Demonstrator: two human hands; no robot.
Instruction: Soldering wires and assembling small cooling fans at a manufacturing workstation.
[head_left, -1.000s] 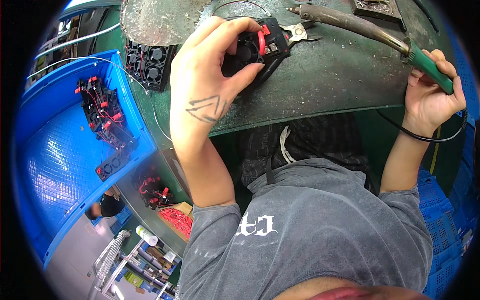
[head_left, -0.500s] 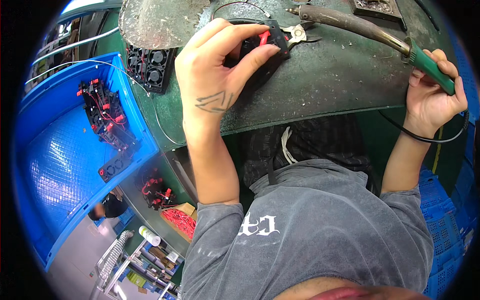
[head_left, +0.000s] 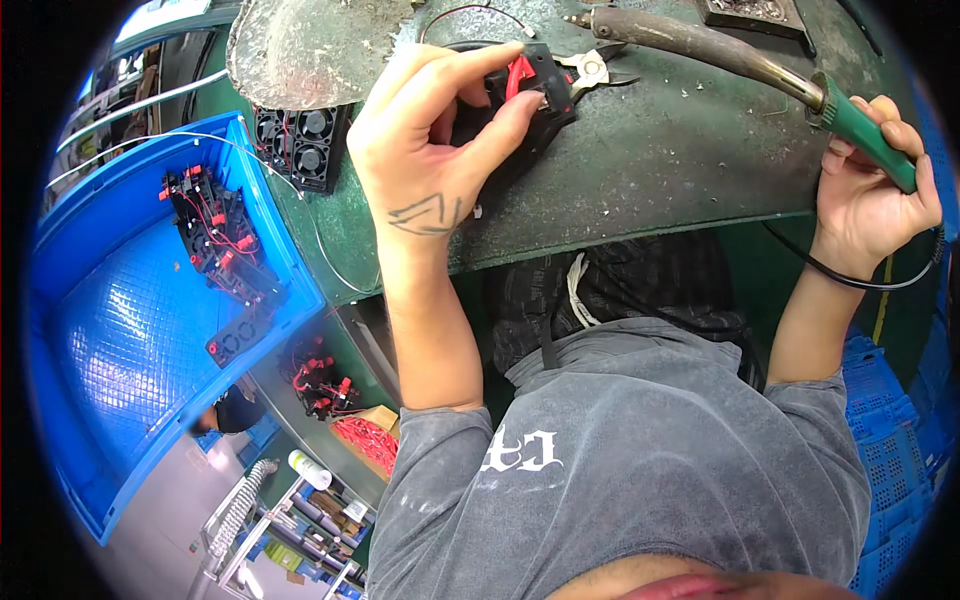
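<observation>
My left hand grips a small black fan unit with a red connector on the green workbench, thumb and fingers pinched around it. My right hand is wrapped around the green handle of a soldering iron, whose long brown barrel reaches left across the bench, its tip near the top of the view above the fan. A black cord runs from the handle under my right wrist. Small cutters lie just right of the fan unit.
A blue crate at the left holds several black fans with red wires. More black fans sit at the bench's left edge beside a worn grey pad. Blue crates stand at the lower right.
My left hand has shifted slightly on the fan unit, turning it so the red connector shows between thumb and fingers. The right hand and the soldering iron have barely moved.
</observation>
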